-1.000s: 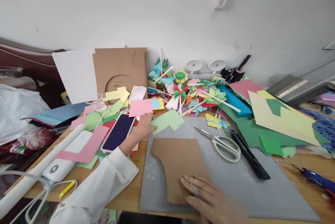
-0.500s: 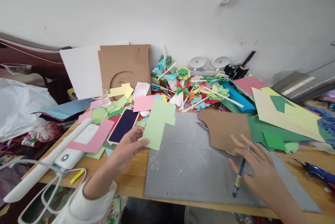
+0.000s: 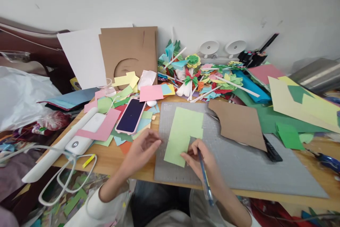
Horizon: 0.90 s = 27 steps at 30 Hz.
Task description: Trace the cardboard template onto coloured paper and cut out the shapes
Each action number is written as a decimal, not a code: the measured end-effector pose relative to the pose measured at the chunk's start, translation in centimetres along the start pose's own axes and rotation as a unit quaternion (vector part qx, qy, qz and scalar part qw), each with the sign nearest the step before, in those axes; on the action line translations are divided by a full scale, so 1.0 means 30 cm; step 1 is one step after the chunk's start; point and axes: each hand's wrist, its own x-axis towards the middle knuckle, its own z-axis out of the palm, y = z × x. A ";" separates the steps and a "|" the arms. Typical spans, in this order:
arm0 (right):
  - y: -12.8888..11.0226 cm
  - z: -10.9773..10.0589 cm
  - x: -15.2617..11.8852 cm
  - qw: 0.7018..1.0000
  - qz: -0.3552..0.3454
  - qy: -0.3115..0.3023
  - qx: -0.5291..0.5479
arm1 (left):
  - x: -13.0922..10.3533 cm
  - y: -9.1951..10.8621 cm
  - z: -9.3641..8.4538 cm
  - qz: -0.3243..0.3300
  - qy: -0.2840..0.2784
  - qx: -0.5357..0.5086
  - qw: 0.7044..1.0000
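A light green paper (image 3: 180,131) with a notched right side lies on the left part of the grey cutting mat (image 3: 239,170). My right hand (image 3: 202,159) touches the paper's lower right edge with thumb and fingertips, and a blue pen (image 3: 205,179) is held in it, slanting down toward me. My left hand (image 3: 143,149), fingers curled with a gap between thumb and forefinger, hovers just left of the paper and holds nothing. Right of the paper, a torn brown card (image 3: 239,124) rests over a black-handled tool (image 3: 272,151).
A phone (image 3: 131,116), pink paper (image 3: 106,128) and a white power bank (image 3: 82,142) with a cable are at left. Paper flowers (image 3: 192,74) pile up against the wall beside brown cardboard (image 3: 132,46). A blue-handled tool (image 3: 325,161) lies at the right edge.
The green paper has moved onto the mat. My left hand has let go of it, and my right hand has come left from the brown card to touch it, still with the pen.
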 end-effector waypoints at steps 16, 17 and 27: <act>0.002 0.021 -0.038 0.976 0.016 -0.080 -0.202 | -0.011 -0.065 -0.061 0.111 -0.053 0.262 0.957; -0.002 0.020 -0.037 0.974 0.010 -0.082 -0.212 | -0.011 -0.063 -0.060 0.113 -0.068 0.273 0.953; -0.033 0.029 -0.035 0.963 -0.046 -0.071 -0.256 | -0.014 -0.065 -0.068 0.118 -0.116 0.270 0.949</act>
